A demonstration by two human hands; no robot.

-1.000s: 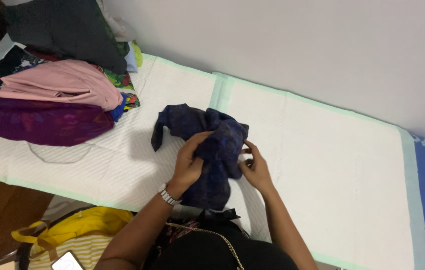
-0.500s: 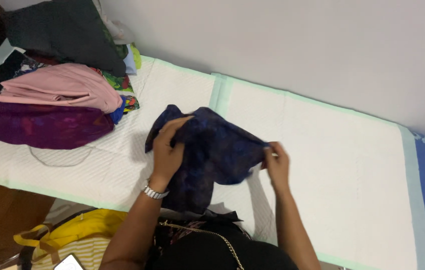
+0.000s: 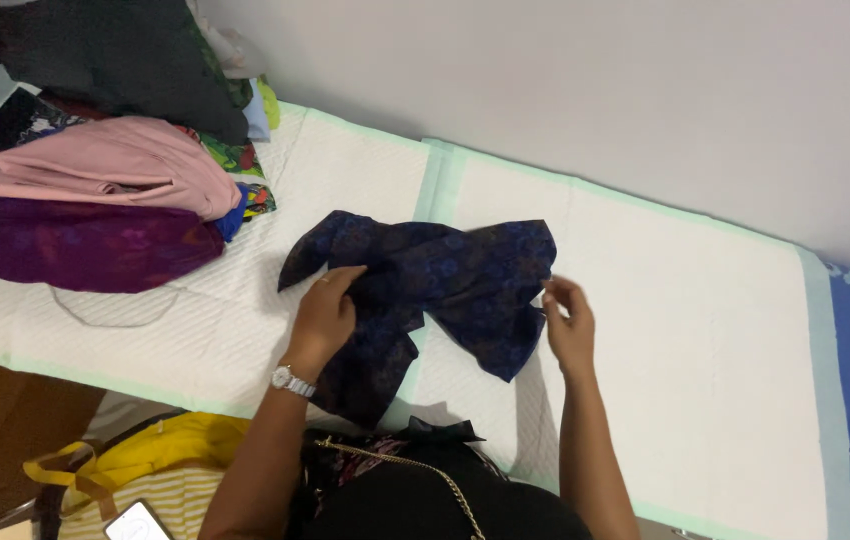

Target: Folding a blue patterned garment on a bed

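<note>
White padded bed (image 3: 705,330) against a grey wall (image 3: 595,80), dark blue patterned garment (image 3: 435,285) spread along the wall, left hand (image 3: 323,318) fingers pinching it, right hand (image 3: 570,325) fingers gripping its edge, folded clothes pile (image 3: 105,190) left of garment

The dark blue garment (image 3: 445,285) is thin, matt patterned cloth. The white pads (image 3: 665,330) look like quilted, papery sheets with pale green edging. The wristwatch (image 3: 292,381) is shiny metal; the wall (image 3: 595,80) is smooth and matt.
</note>
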